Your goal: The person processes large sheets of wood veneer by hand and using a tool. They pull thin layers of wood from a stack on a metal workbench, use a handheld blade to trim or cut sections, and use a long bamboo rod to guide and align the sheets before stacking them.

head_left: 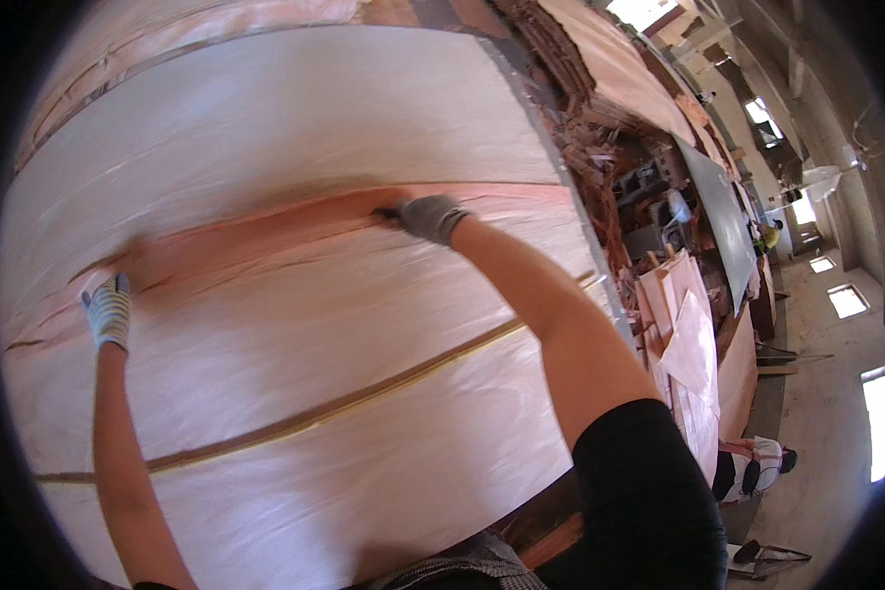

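Observation:
Broad, pale pink veneer-like sheets (354, 285) lie across the work surface in front of me. A narrow reddish veneer strip (256, 236) runs between two of them, its edges slightly ragged. At its left end, my left hand (108, 310), in a striped white-and-grey glove, has its fingers curled onto the strip. My right hand (428, 218), in a grey glove with dark fingertips, is closed at the strip farther right, arm stretched out. Its fingertips are partly hidden against the strip. Nearer to me, a long thin brown-and-yellow line (344, 401) crosses the pale surface.
A grey edge (541, 128) bounds the surface on the right. Beyond it are broken reddish veneer scraps (600, 147), stacked pink sheets (683, 344) and a grey panel (723, 221). A person (757, 467) is at the lower right; another person (769, 234) is farther off.

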### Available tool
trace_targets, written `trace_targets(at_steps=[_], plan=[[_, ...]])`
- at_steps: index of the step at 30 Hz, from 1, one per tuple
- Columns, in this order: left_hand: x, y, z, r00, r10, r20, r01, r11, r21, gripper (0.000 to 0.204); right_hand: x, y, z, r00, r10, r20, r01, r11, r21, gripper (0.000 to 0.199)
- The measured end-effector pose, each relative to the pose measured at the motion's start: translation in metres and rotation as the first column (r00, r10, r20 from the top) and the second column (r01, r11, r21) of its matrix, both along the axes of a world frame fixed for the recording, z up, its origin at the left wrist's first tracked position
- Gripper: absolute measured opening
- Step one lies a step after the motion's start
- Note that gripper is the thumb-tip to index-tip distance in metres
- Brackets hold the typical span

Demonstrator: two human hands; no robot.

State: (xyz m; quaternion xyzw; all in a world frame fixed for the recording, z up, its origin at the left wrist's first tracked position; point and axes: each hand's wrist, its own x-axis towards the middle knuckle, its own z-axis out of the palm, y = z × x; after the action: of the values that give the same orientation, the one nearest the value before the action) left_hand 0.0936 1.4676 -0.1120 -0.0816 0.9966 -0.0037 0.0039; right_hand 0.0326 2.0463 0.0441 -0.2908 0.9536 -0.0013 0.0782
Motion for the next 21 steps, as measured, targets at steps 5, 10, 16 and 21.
trace_targets(at_steps=[5, 10, 16, 21], plan=[[0.015, 0.346, 0.122, 0.795, -0.522, -0.31, 0.558, 0.829, 0.035, 0.035, 0.0, 0.051, -0.009, 0.984, -0.111, 0.141, 0.085, 0.98, 0.181, 0.03], [-0.005, 0.435, 0.095, 0.882, -0.409, -0.234, 0.428, 0.903, 0.034, 0.029, -0.026, 0.064, -0.011, 0.996, 0.047, 0.07, -0.051, 0.997, 0.063, 0.034], [-0.007, 0.439, 0.1, 0.817, -0.475, -0.326, 0.493, 0.87, -0.032, 0.025, -0.029, 0.25, -0.02, 1.0, 0.019, -0.005, -0.019, 1.0, 0.006, 0.039], [-0.004, 0.443, 0.116, 0.884, -0.435, -0.17, 0.436, 0.899, -0.035, 0.022, -0.027, 0.405, -0.015, 0.994, -0.108, -0.006, 0.104, 0.942, 0.32, 0.031]])
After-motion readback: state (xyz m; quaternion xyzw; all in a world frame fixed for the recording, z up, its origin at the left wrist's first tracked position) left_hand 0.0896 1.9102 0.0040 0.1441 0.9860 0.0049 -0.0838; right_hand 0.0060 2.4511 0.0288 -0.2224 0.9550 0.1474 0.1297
